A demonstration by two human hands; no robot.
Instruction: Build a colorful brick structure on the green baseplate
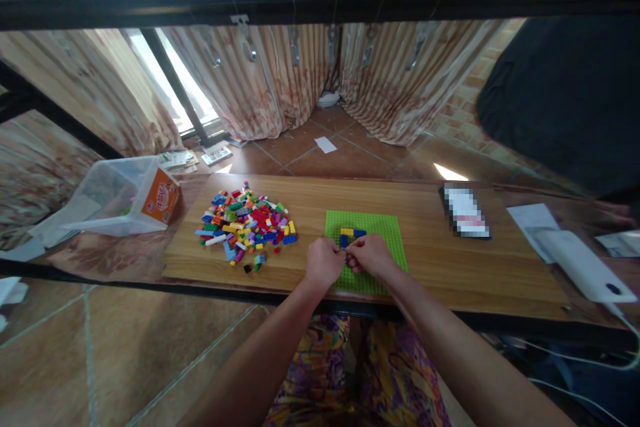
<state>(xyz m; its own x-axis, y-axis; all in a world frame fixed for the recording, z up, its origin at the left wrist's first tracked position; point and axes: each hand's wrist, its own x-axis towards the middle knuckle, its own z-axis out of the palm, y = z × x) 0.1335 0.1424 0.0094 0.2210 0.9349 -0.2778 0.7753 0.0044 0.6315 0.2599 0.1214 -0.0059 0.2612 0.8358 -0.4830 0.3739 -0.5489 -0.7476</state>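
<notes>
While the left hand (324, 260) and right hand (371, 254) pinch closed on an indistinct piece (345, 255), the tub's (117, 190) orange label (161, 195) is unreadable.

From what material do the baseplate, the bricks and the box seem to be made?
Baseplate: probably plastic, fairly matte; its regular studs look moulded. Bricks: likely hard plastic, solid bright colours; finish unclear at this size. Box: probably plastic, translucent; light shows through its milky walls.

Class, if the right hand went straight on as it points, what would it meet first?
The right hand would probably meet the left hand first; they look very close, though depth is unclear.
</notes>
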